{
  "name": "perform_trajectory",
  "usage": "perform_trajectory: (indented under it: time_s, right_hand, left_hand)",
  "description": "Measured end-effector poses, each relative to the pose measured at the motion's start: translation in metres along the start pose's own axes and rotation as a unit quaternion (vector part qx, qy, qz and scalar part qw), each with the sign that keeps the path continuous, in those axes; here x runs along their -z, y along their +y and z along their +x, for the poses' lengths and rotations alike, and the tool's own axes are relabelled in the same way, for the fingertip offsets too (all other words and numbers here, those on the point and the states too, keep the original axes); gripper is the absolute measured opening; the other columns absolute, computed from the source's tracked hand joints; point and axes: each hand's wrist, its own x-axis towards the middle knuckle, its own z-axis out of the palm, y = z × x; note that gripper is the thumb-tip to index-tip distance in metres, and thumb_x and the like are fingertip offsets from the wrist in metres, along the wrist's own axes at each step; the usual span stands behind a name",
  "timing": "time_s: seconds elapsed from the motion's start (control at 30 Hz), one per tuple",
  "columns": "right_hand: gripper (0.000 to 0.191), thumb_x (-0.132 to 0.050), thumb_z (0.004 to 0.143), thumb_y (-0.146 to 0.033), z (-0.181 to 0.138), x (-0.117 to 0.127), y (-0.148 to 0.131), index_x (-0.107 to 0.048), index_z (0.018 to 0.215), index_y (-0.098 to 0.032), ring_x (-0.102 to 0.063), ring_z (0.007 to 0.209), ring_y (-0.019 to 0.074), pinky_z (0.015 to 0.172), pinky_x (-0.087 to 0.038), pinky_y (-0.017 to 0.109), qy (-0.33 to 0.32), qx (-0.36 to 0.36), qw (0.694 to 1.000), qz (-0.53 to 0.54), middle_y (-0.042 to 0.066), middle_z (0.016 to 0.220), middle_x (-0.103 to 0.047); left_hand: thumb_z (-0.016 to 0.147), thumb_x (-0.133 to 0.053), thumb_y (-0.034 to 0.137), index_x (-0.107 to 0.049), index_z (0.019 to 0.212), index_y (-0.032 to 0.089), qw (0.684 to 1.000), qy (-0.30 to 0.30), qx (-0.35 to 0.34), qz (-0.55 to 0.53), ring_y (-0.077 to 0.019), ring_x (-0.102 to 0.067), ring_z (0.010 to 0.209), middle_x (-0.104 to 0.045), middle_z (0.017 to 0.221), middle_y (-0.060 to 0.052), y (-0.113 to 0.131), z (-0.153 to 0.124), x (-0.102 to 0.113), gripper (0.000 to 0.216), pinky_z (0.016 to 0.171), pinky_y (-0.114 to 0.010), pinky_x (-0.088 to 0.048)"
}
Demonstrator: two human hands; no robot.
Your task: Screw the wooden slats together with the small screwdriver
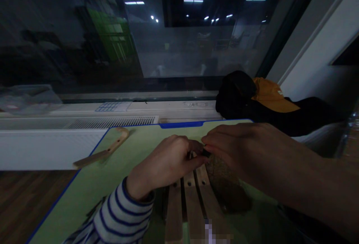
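Observation:
My left hand, in a striped sleeve, is curled closed over the far ends of three pale wooden slats that lie side by side on a green mat. My right hand comes in from the right with fingers pinched together against the left hand's fingertips, holding a small dark piece at the slat ends. What that piece is I cannot make out. A brownish patch lies under my right forearm.
A curved wooden piece lies at the mat's far left corner. Behind the mat run a white sill with a vent grille and a dark window. A black bag with an orange cap sits at the right.

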Motion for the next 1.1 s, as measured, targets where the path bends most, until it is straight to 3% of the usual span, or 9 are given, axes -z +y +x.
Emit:
perform_trajectory:
  time_s: [0.23, 0.43, 0.9, 1.1]
  right_hand:
    - [0.010, -0.057, 0.085, -0.017, -0.0015, -0.0014, -0.0020, -0.058, 0.093, -0.023, -0.059, 0.071, 0.0138, 0.063, -0.044, 0.028, 0.018, 0.011, 1.000, 0.001, -0.004, 0.087, -0.062]
    - [0.016, -0.052, 0.086, -0.013, -0.0046, 0.0038, -0.0009, -0.058, 0.097, -0.024, -0.058, 0.083, 0.0129, 0.073, -0.044, 0.028, 0.017, 0.022, 0.999, 0.043, -0.004, 0.096, -0.062]
    - [0.017, -0.050, 0.088, -0.019, -0.0075, -0.0041, 0.0017, -0.058, 0.102, -0.025, -0.057, 0.075, 0.0133, 0.068, -0.046, 0.029, 0.003, 0.014, 1.000, -0.004, -0.003, 0.094, -0.061]
    - [0.011, -0.054, 0.086, -0.018, -0.0044, -0.0009, 0.0004, -0.058, 0.095, -0.024, -0.057, 0.071, 0.0138, 0.062, -0.044, 0.029, -0.003, 0.015, 1.000, -0.003, -0.004, 0.088, -0.060]
  left_hand:
    - [0.082, -0.063, 0.029, -0.068, 0.078, 0.019, 0.998, 0.056, -0.002, 0.021, -0.0129, -0.059, 0.055, -0.067, 0.065, 0.003, 0.0043, 0.0015, 0.0037, 0.012, 0.053, -0.024, -0.039]
    - [0.082, -0.062, 0.027, -0.067, 0.076, 0.019, 0.999, 0.044, -0.012, 0.009, -0.0123, -0.059, 0.056, -0.067, 0.065, 0.003, 0.0031, 0.0003, 0.0034, 0.011, 0.053, -0.023, -0.038]
    - [0.087, -0.054, 0.024, -0.066, 0.085, 0.018, 0.999, -0.017, 0.002, -0.034, -0.0157, -0.063, 0.071, -0.068, 0.076, 0.000, -0.0016, 0.0004, -0.0025, 0.013, 0.060, -0.024, -0.044]
    - [0.083, -0.059, 0.025, -0.066, 0.078, 0.019, 1.000, 0.026, -0.005, 0.007, -0.0148, -0.062, 0.064, -0.069, 0.071, 0.001, 0.0037, 0.0000, 0.0011, 0.011, 0.054, -0.023, -0.040]
